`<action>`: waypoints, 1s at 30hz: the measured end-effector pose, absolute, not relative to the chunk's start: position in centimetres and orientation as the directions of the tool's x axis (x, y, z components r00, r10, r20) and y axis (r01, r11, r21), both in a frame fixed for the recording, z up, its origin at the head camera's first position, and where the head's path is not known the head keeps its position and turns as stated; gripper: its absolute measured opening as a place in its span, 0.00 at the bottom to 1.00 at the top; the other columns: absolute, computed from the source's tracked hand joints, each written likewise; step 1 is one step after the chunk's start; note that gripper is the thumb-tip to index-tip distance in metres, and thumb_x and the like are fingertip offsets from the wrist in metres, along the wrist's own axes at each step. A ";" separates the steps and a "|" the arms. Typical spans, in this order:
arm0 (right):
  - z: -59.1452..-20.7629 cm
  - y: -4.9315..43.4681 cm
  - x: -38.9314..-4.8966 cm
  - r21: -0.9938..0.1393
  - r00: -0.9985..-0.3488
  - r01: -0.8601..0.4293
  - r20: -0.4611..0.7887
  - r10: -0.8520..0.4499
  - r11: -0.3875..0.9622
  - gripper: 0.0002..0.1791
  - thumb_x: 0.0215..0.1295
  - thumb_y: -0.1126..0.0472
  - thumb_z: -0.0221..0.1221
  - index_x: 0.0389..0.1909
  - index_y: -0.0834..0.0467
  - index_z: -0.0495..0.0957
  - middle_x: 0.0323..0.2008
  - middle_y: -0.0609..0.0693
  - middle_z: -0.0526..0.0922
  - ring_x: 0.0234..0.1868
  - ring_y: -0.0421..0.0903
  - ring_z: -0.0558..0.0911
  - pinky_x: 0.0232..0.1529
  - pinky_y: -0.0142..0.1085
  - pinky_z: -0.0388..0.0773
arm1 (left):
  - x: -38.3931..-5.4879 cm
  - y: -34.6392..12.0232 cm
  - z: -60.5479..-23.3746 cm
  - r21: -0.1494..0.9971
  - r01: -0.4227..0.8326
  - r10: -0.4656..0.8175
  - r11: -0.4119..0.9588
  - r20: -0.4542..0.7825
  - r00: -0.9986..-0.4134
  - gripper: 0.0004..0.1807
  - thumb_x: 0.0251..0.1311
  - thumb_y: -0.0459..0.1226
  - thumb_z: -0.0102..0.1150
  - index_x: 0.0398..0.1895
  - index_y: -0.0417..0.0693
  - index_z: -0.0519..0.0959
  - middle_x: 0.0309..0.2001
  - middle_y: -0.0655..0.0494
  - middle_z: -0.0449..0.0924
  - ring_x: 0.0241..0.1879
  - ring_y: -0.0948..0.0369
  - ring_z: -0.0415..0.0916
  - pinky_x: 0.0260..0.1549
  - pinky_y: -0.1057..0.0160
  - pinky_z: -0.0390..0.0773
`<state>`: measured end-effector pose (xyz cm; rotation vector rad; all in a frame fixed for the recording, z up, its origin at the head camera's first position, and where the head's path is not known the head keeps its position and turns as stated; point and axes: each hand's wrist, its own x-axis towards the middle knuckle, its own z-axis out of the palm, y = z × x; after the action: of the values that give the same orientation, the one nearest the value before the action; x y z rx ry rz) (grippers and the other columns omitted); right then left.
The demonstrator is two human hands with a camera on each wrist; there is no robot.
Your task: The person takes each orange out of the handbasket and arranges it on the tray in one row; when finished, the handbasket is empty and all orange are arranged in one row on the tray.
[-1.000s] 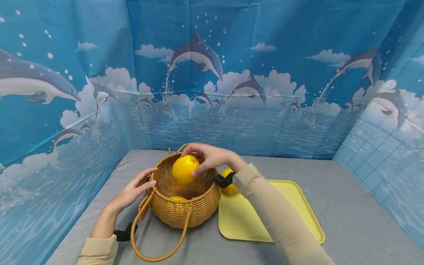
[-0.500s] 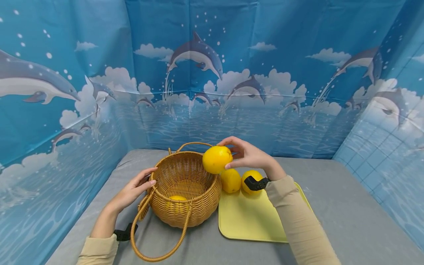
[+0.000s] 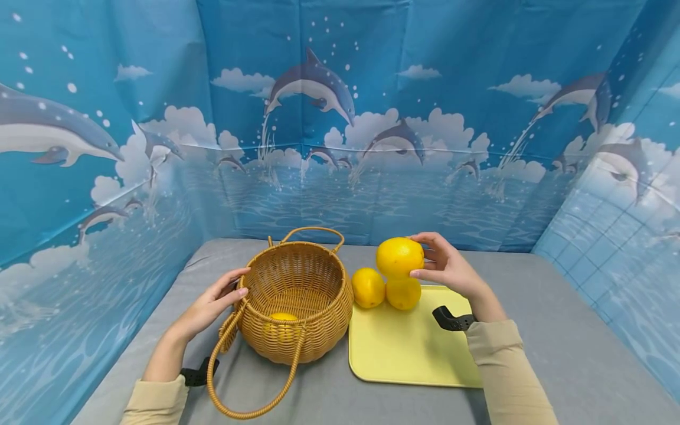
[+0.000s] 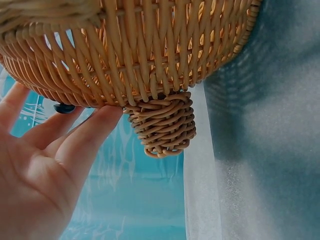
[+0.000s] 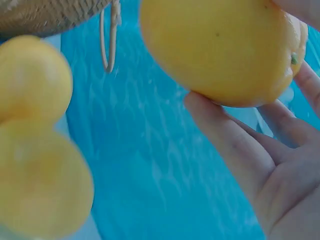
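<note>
In the head view, my right hand point(image 3: 450, 267) pinches a yellow orange point(image 3: 399, 257) between thumb and fingers, above the far side of the yellow tray point(image 3: 406, 360). The right wrist view shows the stem end of this held orange point(image 5: 225, 55) turned toward the palm. Two more oranges stand side by side below it: one point(image 3: 369, 288) close to the basket, the other point(image 3: 403, 295) partly hidden. My left hand point(image 3: 204, 310) touches the wicker basket point(image 3: 319, 339) at its left rim, fingers extended. A further orange point(image 3: 283, 317) lies inside the basket.
One basket handle point(image 3: 255, 413) hangs down in front onto the grey table point(image 3: 563, 342); the other handle point(image 3: 313, 229) stands up at the back. A blue dolphin-print curtain point(image 3: 340, 195) closes off the back and both sides.
My right hand has carried the orange out from inside the basket, over its right rim, to above the tray. The two oranges beside the basket have come into fuller view. The left hand stays put.
</note>
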<state>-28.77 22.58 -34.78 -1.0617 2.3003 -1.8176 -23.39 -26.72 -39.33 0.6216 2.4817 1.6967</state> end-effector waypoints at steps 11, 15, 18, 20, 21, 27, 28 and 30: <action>-37.6 26.6 -27.4 -0.886 -0.861 -0.445 0.381 -0.337 0.134 0.31 0.61 0.73 0.58 0.63 0.61 0.58 0.60 0.50 0.64 0.52 0.40 0.76 0.44 0.34 0.79 | -23.4 -26.6 -39.1 0.907 0.275 0.356 0.319 0.155 -0.922 0.28 0.70 0.42 0.47 0.71 0.48 0.56 0.72 0.43 0.46 0.69 0.43 0.46 0.60 0.38 0.55; -38.5 27.7 -27.3 -0.893 -0.878 -0.429 0.378 -0.292 0.134 0.31 0.62 0.73 0.58 0.64 0.60 0.57 0.60 0.50 0.63 0.52 0.39 0.76 0.43 0.34 0.79 | -23.5 -26.6 -39.1 0.908 0.277 0.359 0.315 0.156 -0.920 0.28 0.70 0.42 0.46 0.71 0.49 0.56 0.71 0.43 0.47 0.69 0.44 0.48 0.60 0.39 0.55; -39.3 28.3 -27.5 -0.898 -0.892 -0.415 0.369 -0.260 0.149 0.31 0.63 0.71 0.58 0.64 0.59 0.57 0.60 0.51 0.62 0.51 0.37 0.76 0.43 0.33 0.79 | -23.6 -26.6 -39.1 0.910 0.278 0.362 0.309 0.158 -0.919 0.28 0.70 0.42 0.46 0.71 0.49 0.55 0.71 0.43 0.47 0.69 0.43 0.48 0.60 0.39 0.55; -39.9 28.7 -27.7 -0.902 -0.902 -0.401 0.357 -0.244 0.160 0.31 0.64 0.69 0.58 0.64 0.58 0.57 0.61 0.51 0.61 0.51 0.36 0.76 0.43 0.31 0.78 | -23.5 -26.6 -39.2 0.910 0.273 0.360 0.313 0.152 -0.921 0.29 0.70 0.42 0.46 0.71 0.49 0.55 0.72 0.44 0.46 0.69 0.43 0.47 0.60 0.38 0.55; -40.3 28.9 -27.8 -0.906 -0.907 -0.391 0.349 -0.236 0.163 0.30 0.64 0.69 0.58 0.64 0.57 0.57 0.61 0.51 0.61 0.51 0.35 0.76 0.44 0.30 0.78 | -23.5 -26.6 -39.2 0.911 0.268 0.359 0.314 0.148 -0.922 0.29 0.70 0.43 0.47 0.72 0.50 0.55 0.72 0.44 0.46 0.69 0.43 0.46 0.60 0.38 0.55; -42.4 29.6 -28.6 -0.927 -0.940 -0.323 0.291 -0.180 0.191 0.31 0.64 0.64 0.59 0.64 0.56 0.57 0.60 0.52 0.59 0.48 0.33 0.76 0.44 0.27 0.76 | -23.3 -26.5 -39.1 0.907 0.262 0.359 0.330 0.136 -0.923 0.29 0.71 0.43 0.46 0.72 0.51 0.54 0.73 0.45 0.43 0.70 0.42 0.43 0.60 0.36 0.53; -42.7 29.7 -28.7 -0.930 -0.945 -0.309 0.278 -0.171 0.197 0.32 0.64 0.64 0.60 0.64 0.57 0.56 0.60 0.52 0.58 0.48 0.33 0.76 0.44 0.27 0.76 | -23.3 -26.5 -39.1 0.906 0.265 0.360 0.330 0.138 -0.923 0.29 0.71 0.43 0.46 0.72 0.51 0.54 0.73 0.44 0.43 0.70 0.42 0.43 0.60 0.36 0.53; -43.2 29.8 -28.9 -0.936 -0.955 -0.282 0.251 -0.159 0.211 0.34 0.63 0.62 0.60 0.66 0.59 0.54 0.62 0.55 0.57 0.47 0.32 0.77 0.44 0.27 0.76 | -23.2 -26.6 -39.1 0.906 0.262 0.356 0.333 0.136 -0.925 0.28 0.71 0.43 0.46 0.72 0.52 0.55 0.73 0.44 0.43 0.70 0.42 0.43 0.60 0.36 0.53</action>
<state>-28.88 29.76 -43.19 -0.4604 2.5210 -1.9857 -23.19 -26.56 -39.12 0.5792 2.4935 1.6680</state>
